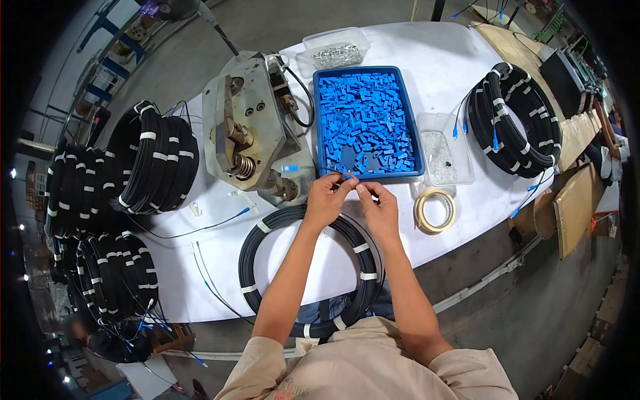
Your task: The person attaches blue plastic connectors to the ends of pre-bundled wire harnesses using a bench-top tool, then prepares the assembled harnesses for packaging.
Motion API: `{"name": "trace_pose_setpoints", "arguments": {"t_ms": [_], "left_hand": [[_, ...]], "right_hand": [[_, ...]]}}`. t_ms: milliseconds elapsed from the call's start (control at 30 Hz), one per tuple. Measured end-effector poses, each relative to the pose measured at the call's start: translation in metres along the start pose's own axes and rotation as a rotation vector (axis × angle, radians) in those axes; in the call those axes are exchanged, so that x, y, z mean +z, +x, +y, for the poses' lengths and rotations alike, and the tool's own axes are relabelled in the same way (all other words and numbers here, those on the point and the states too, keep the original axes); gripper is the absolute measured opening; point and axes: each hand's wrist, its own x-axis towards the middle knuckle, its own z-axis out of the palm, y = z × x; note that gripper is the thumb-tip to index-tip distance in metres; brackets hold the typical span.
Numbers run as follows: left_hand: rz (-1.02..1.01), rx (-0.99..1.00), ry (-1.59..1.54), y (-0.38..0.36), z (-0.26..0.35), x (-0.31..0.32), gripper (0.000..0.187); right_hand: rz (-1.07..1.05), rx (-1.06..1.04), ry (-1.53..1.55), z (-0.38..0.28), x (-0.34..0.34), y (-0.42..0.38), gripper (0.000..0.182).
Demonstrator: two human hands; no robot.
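Observation:
My left hand (327,199) and my right hand (379,208) meet just below the blue tray (320,127) of small blue plastic parts. Both pinch the thin end of a black cable (349,179) between the fingertips, with a small blue piece at the left fingertips. Under my forearms lies a coil of black cable (267,230) bound with white tape bands. A metal press tool (250,123) stands left of the tray.
A roll of tape (435,211) lies right of my hands. Two clear boxes (445,157) (333,48) sit by the tray. More black cable coils are stacked at left (157,160) and at right (513,120). Wooden boards (577,207) are at the table's right edge.

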Motion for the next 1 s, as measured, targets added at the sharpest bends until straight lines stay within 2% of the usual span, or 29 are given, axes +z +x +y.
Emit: {"name": "trace_pose_setpoints", "arguments": {"t_ms": [133, 333, 400, 633, 733, 800, 933, 1000], "left_hand": [[0.003, -0.042, -0.005, -0.003, 0.002, -0.003, 0.02], [0.07, 0.051, -0.063, -0.002, -0.001, -0.001, 0.019], [0.065, 0.01, 0.032, -0.003, 0.003, -0.002, 0.019], [0.093, 0.005, 0.035, -0.004, 0.006, -0.002, 0.02], [0.115, -0.015, 0.0, -0.005, 0.005, -0.001, 0.02], [0.136, 0.014, -0.032, -0.005, 0.004, -0.001, 0.02], [0.18, 0.051, -0.028, -0.003, -0.004, -0.002, 0.022], [0.244, 0.092, -0.141, -0.002, -0.007, -0.001, 0.023]], "right_hand": [[-0.005, 0.014, -0.004, -0.003, 0.004, -0.003, 0.019], [-0.036, 0.003, 0.012, 0.006, 0.002, -0.002, 0.018], [-0.047, 0.024, 0.02, 0.01, -0.001, -0.002, 0.018], [-0.051, -0.019, -0.069, 0.007, -0.009, -0.006, 0.019], [-0.068, 0.037, -0.053, 0.011, -0.012, -0.008, 0.02], [-0.046, -0.05, -0.118, 0.014, -0.013, -0.009, 0.021], [-0.031, -0.096, -0.186, 0.013, -0.019, -0.017, 0.02], [-0.027, -0.087, -0.281, 0.014, -0.021, -0.02, 0.02]]}}
